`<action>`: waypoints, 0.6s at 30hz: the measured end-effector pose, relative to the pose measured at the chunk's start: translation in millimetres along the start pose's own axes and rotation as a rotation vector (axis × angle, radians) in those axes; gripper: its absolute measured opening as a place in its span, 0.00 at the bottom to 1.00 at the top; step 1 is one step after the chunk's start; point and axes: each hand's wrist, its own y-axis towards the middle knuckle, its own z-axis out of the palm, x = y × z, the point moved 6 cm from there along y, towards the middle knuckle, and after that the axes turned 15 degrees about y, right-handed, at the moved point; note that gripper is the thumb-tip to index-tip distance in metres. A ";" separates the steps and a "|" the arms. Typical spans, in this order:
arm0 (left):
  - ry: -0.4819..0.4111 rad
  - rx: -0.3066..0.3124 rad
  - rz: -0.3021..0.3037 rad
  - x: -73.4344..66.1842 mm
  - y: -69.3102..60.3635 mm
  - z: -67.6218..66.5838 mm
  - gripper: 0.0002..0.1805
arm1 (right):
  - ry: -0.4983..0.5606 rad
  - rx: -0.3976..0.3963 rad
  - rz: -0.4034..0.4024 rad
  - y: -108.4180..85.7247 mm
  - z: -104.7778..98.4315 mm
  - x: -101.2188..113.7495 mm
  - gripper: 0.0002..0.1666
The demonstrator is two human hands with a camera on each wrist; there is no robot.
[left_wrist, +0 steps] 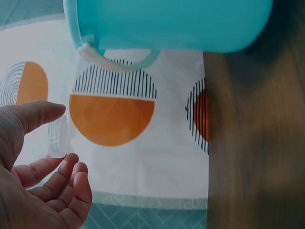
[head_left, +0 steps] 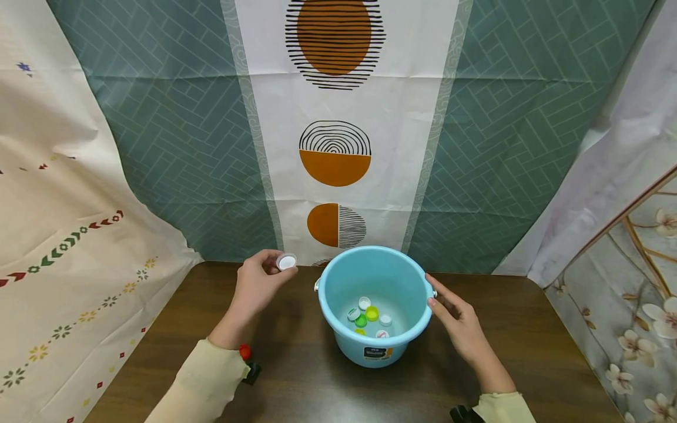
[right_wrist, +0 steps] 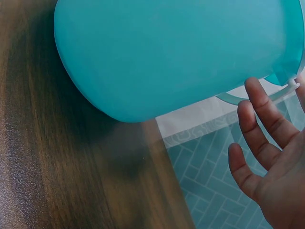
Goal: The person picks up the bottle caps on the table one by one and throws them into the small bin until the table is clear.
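Note:
In the head view my left hand (head_left: 259,285) is raised over the table left of the bucket, pinching a white bottle cap (head_left: 287,262) between thumb and fingers. The left wrist view shows the ridged side of this cap (left_wrist: 58,137) edge-on. A light blue bucket (head_left: 344,338) stands upright on the table. Several white, green and yellow-green bottle caps (head_left: 372,313) lie on its bottom. My right hand (head_left: 459,320) touches the bucket's right rim beside the handle joint, fingers fairly straight. In the right wrist view, three fingers (right_wrist: 259,107) spread loosely by the bucket's side.
The dark wooden table (head_left: 285,376) runs back to a patterned cloth (head_left: 349,194) hanging behind it. Further cloths hang at the left (head_left: 95,194) and right (head_left: 624,329). The bucket's handle (left_wrist: 114,64) hangs at its far side.

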 end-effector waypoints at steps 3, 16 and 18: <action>-0.016 -0.002 0.011 -8.8 1.4 2.1 0.22 | 0.001 -0.002 0.004 0.1 0.0 -0.1 0.28; -0.069 0.011 0.057 -46.7 4.6 16.2 0.21 | 0.000 0.001 -0.001 0.8 -0.6 -0.7 0.28; -0.072 0.020 0.063 -53.3 4.8 19.9 0.20 | -0.002 0.005 -0.006 0.8 -0.5 -0.7 0.28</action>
